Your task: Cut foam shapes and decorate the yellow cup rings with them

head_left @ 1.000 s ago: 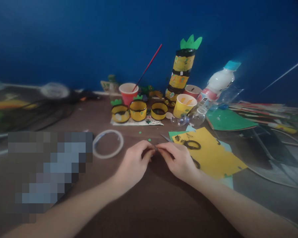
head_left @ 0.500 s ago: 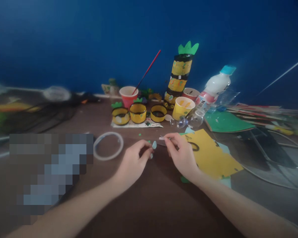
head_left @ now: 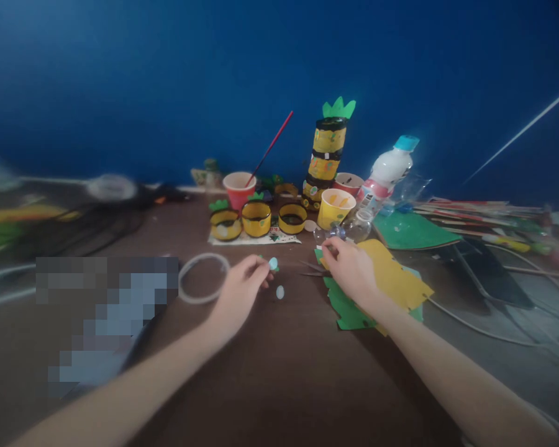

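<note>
My left hand pinches a small light-blue paper oval between thumb and fingertips. Just below its fingers, a second pale oval lies on the brown table. My right hand is closed in a pinch, with a small white piece at its fingertips. Scissors lie with their blades pointing left, their handles hidden beneath this hand. Yellow paper and green paper are partly covered by my right hand and wrist.
Behind my hands stand several yellow-and-black rings, a red cup with a brush, a yellow cup, a pineapple-like tower and a white bottle. A roll of clear tape is left; a dark phone-like slab is right.
My hands have moved apart, the right one going right over the papers with the white piece. One pale oval now lies on the table below my left hand. The view has shifted slightly.
</note>
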Available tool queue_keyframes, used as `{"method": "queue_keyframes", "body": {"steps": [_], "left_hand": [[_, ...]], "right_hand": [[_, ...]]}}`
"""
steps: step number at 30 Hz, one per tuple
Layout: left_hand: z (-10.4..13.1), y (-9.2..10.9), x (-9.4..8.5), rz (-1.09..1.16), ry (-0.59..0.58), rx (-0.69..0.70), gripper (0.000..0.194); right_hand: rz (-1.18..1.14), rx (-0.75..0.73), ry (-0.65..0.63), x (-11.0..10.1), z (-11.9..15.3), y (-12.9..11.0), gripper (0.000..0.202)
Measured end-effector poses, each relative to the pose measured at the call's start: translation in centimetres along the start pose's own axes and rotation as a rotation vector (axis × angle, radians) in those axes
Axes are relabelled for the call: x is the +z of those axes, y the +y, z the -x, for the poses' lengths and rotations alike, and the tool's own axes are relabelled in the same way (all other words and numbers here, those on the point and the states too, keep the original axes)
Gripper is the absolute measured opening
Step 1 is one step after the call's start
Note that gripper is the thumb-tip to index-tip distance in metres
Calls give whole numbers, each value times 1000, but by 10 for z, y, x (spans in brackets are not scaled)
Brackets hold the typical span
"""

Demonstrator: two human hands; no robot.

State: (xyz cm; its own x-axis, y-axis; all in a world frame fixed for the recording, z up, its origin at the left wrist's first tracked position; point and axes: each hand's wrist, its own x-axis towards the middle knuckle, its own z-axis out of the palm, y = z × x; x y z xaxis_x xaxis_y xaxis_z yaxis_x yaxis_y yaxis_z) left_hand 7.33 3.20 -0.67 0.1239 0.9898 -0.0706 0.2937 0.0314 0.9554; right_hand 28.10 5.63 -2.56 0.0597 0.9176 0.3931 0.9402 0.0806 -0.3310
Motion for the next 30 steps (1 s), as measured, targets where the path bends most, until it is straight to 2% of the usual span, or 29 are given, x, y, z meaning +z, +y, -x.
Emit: {"method": "queue_keyframes", "body": {"steps": [2,6,10,15,18,23,30], "left_hand": [[-2,6,-6,-138,-68,-9,23],[-3,17,-19,-592,-220,23,21],[-1,18,-25,-892,-251,-13,20],[2,15,-21,-1136,-244,84,25],[3,15,-18,-1205,-263,81,26],[3,16,-21,-1218,-279,74,29],[0,18,-27,-1188,-297,74,30]], "right_hand": [[99,-92,28,1,1,2,13],[195,-214,45,1,4,-1,16],[203,-196,21,-1,4,-4,27],[87,-177,44,-3,4,-6,12],[-61,-253,6,-6,6,-12,15],[-323,-429,-176,-13,15,-30,17],[-324,-476,-312,-5,30,-46,13]]}}
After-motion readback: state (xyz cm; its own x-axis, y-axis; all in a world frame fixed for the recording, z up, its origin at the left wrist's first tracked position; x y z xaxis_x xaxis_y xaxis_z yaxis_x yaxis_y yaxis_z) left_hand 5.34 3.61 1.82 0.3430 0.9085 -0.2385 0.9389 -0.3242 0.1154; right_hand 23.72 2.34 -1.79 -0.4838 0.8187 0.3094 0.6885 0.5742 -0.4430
